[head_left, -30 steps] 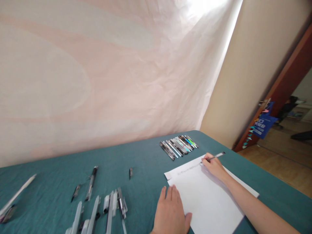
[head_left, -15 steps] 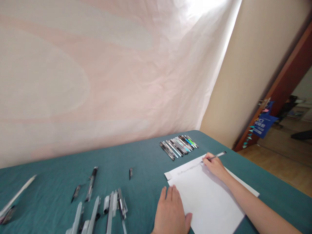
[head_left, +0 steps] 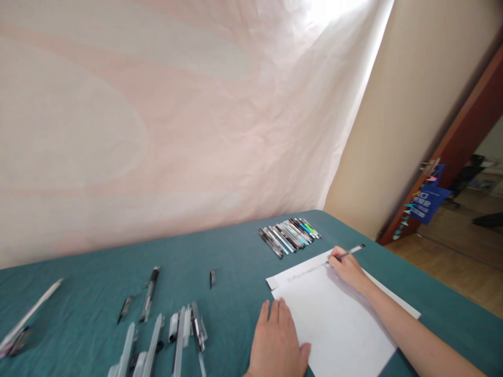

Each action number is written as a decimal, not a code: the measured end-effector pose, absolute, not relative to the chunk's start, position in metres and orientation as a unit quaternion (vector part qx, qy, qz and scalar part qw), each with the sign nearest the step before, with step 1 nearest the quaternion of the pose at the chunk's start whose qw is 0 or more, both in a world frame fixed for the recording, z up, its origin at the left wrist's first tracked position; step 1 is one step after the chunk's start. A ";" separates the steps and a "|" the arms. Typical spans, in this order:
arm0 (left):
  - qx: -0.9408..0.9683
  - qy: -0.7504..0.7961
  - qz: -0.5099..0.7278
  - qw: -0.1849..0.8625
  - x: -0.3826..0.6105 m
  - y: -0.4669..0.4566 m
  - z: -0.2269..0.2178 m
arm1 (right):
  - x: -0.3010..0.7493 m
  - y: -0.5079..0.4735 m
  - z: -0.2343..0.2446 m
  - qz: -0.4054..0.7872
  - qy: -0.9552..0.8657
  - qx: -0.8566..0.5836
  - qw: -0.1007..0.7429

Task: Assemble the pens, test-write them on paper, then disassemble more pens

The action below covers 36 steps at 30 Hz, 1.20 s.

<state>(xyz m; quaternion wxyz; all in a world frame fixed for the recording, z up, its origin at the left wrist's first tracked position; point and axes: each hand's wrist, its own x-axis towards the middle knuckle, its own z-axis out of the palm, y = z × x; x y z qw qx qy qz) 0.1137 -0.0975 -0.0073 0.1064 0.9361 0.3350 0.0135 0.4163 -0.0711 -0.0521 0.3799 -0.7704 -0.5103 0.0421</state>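
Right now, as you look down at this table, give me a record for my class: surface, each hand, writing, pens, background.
surface: table with a green covering
left hand: palm down at the left edge of the white paper
right hand: grips a slim pen, tip down toward the paper
writing: one faint line near the top; too small to read
pens: a neat row beyond the paper; scattered pens at left
background: pale pinkish fabric

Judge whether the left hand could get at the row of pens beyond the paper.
Probably yes: the left hand lies palm down, and only flat paper and green cloth separate it from the row of pens.
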 end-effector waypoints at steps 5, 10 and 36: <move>0.935 0.338 0.004 0.110 0.112 -0.098 -0.005 | 0.418 -0.070 -0.054 0.043 -0.506 -0.770 0.387; 0.936 0.336 -0.009 0.107 0.112 -0.098 -0.006 | 0.420 -0.071 -0.057 0.038 -0.481 -0.774 0.409; 0.795 0.596 0.080 0.084 0.000 0.037 0.027 | 0.192 -0.039 0.029 0.368 -0.680 -0.521 0.362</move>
